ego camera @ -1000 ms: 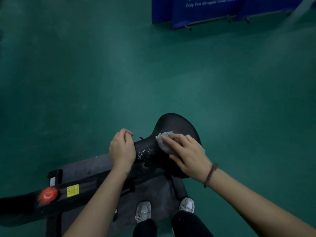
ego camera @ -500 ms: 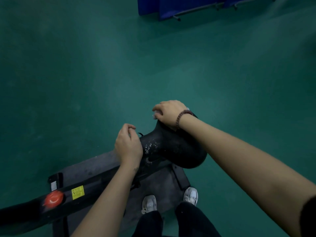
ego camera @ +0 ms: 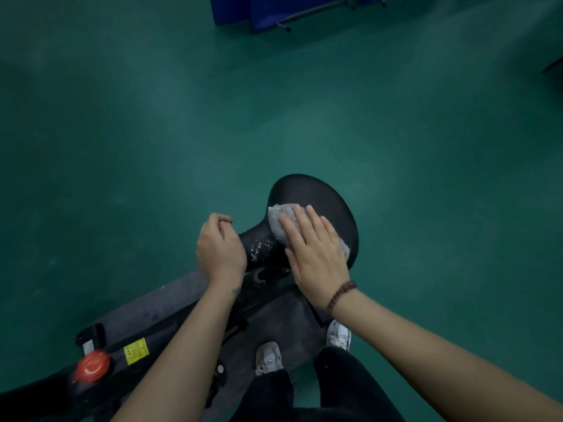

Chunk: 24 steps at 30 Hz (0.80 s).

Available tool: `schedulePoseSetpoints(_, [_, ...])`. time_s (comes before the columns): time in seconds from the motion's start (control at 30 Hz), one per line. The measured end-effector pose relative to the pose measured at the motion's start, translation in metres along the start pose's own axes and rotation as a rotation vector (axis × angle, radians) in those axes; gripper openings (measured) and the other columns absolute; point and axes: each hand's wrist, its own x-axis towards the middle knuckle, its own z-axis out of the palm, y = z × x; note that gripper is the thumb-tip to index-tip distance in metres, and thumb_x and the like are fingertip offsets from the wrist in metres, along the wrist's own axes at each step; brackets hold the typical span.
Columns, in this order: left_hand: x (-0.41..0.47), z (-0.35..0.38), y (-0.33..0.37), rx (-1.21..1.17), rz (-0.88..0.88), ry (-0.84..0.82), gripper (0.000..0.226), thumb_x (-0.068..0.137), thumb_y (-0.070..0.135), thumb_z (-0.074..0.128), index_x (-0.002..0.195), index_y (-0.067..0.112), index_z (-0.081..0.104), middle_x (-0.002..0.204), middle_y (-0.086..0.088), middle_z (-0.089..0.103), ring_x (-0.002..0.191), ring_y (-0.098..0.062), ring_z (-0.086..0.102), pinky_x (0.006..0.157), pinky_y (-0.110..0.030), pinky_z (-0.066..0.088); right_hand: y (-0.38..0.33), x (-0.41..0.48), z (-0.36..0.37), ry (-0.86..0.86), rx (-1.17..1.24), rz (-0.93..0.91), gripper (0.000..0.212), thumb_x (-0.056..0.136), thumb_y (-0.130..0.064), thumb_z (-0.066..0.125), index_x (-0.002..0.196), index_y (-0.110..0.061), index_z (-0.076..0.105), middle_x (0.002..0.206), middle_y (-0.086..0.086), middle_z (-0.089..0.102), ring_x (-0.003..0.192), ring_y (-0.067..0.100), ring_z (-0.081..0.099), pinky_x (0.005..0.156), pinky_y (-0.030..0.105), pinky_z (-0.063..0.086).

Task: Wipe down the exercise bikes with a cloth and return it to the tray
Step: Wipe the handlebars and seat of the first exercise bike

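The exercise bike's black saddle (ego camera: 307, 190) sits in the middle of the head view, its narrow nose speckled with pale spots. A crumpled grey cloth (ego camera: 278, 219) lies on the saddle's near left part. My right hand (ego camera: 313, 257), with a bead bracelet at the wrist, presses flat on the cloth, fingers straight. My left hand (ego camera: 219, 251) covers the tip of the saddle's nose with its fingers curled over it. The bike's dark frame (ego camera: 122, 341) runs down to the lower left. No tray is in view.
A red knob (ego camera: 91, 365) and a yellow label (ego camera: 136, 351) sit on the frame. A grey mat (ego camera: 170, 300) lies under the bike, and my shoes (ego camera: 268, 357) stand on it. Green floor stretches all around. Blue banners (ego camera: 274, 10) stand at the far top.
My right hand swept the cloth out to the saddle's far edge half a second ago and has come back to its near left part. My left hand has stayed on the nose.
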Motion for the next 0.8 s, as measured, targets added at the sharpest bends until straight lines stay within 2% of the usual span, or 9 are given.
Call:
schedulePoseSetpoints(0.13, [0.000, 0.000, 0.002, 0.001, 0.009, -0.005, 0.024, 0.093, 0.011, 0.034, 0.091, 0.011, 0.059, 0.098, -0.003, 0.060, 0.078, -0.023, 0.053, 0.062, -0.028, 0.033, 0.010, 0.002, -0.001, 0.016, -0.017, -0.032, 0.049, 0.086, -0.032, 0.034, 0.130, -0.015, 0.047, 0.129, 0.011, 0.056, 0.121, 0.032, 0.051, 0.106, 0.042, 0.033])
schedulePoseSetpoints(0.2, [0.000, 0.000, 0.002, 0.000, 0.015, -0.011, 0.024, 0.093, 0.011, 0.034, 0.090, 0.010, 0.058, 0.096, -0.005, 0.060, 0.076, -0.022, 0.052, 0.061, -0.028, 0.033, 0.023, 0.022, -0.007, 0.015, 0.028, 0.071, 0.051, 0.084, -0.031, 0.033, 0.129, -0.013, 0.049, 0.129, 0.011, 0.057, 0.124, 0.034, 0.048, 0.107, 0.046, 0.031])
schedulePoseSetpoints(0.3, [0.001, 0.000, 0.000, -0.020, 0.025, -0.007, 0.024, 0.092, 0.012, 0.034, 0.089, 0.011, 0.058, 0.094, -0.007, 0.061, 0.076, -0.023, 0.052, 0.061, -0.029, 0.034, 0.051, 0.057, -0.019, -0.034, 0.225, 0.235, 0.046, 0.088, -0.021, 0.039, 0.134, -0.013, 0.043, 0.135, 0.010, 0.050, 0.130, 0.030, 0.039, 0.111, 0.040, 0.023])
schedulePoseSetpoints(0.37, [0.001, 0.001, 0.001, -0.022, 0.026, -0.005, 0.024, 0.092, 0.011, 0.034, 0.089, 0.010, 0.058, 0.095, -0.005, 0.061, 0.077, -0.023, 0.052, 0.062, -0.030, 0.036, 0.062, 0.068, -0.023, -0.031, 0.364, 0.273, 0.044, 0.090, -0.016, 0.044, 0.134, -0.013, 0.043, 0.131, 0.008, 0.051, 0.124, 0.027, 0.043, 0.106, 0.036, 0.030])
schedulePoseSetpoints(0.43, [0.002, 0.001, 0.001, -0.020, 0.022, -0.003, 0.024, 0.092, 0.011, 0.035, 0.089, 0.010, 0.058, 0.094, -0.004, 0.060, 0.077, -0.023, 0.052, 0.062, -0.030, 0.036, 0.062, 0.067, -0.023, -0.021, 0.419, 0.274, 0.045, 0.090, -0.015, 0.045, 0.135, -0.013, 0.041, 0.135, 0.008, 0.049, 0.127, 0.026, 0.041, 0.105, 0.034, 0.031])
schedulePoseSetpoints(0.53, [0.002, 0.001, -0.001, -0.029, 0.026, -0.001, 0.024, 0.092, 0.012, 0.034, 0.088, 0.011, 0.058, 0.093, -0.007, 0.062, 0.074, -0.024, 0.052, 0.060, -0.029, 0.035, 0.058, 0.053, -0.015, 0.001, 0.361, 0.243, 0.049, 0.090, -0.019, 0.039, 0.138, -0.012, 0.038, 0.143, 0.010, 0.041, 0.136, 0.029, 0.030, 0.114, 0.038, 0.022])
schedulePoseSetpoints(0.6, [0.002, 0.001, -0.001, -0.037, 0.029, -0.002, 0.024, 0.091, 0.012, 0.034, 0.088, 0.011, 0.058, 0.093, -0.008, 0.063, 0.076, -0.026, 0.054, 0.060, -0.029, 0.035, 0.055, 0.041, -0.011, 0.032, 0.285, 0.209, 0.053, 0.085, -0.022, 0.035, 0.138, -0.012, 0.039, 0.143, 0.013, 0.041, 0.136, 0.032, 0.031, 0.115, 0.041, 0.021])
schedulePoseSetpoints(0.73, [-0.001, -0.001, 0.003, -0.045, 0.011, -0.004, 0.025, 0.092, 0.013, 0.033, 0.092, 0.012, 0.059, 0.098, -0.005, 0.062, 0.078, -0.024, 0.054, 0.062, -0.030, 0.037, 0.026, 0.016, -0.002, 0.090, 0.137, 0.121, 0.049, 0.083, -0.018, 0.037, 0.129, -0.009, 0.051, 0.131, 0.015, 0.055, 0.123, 0.033, 0.050, 0.106, 0.045, 0.033])
schedulePoseSetpoints(0.8, [-0.001, -0.003, 0.004, -0.046, -0.004, -0.032, 0.026, 0.094, 0.014, 0.032, 0.095, 0.011, 0.058, 0.102, -0.004, 0.061, 0.079, -0.020, 0.051, 0.065, -0.030, 0.035, 0.010, 0.008, 0.005, 0.081, 0.151, 0.077, 0.048, 0.083, -0.017, 0.036, 0.127, -0.008, 0.053, 0.126, 0.015, 0.058, 0.116, 0.031, 0.056, 0.102, 0.047, 0.037])
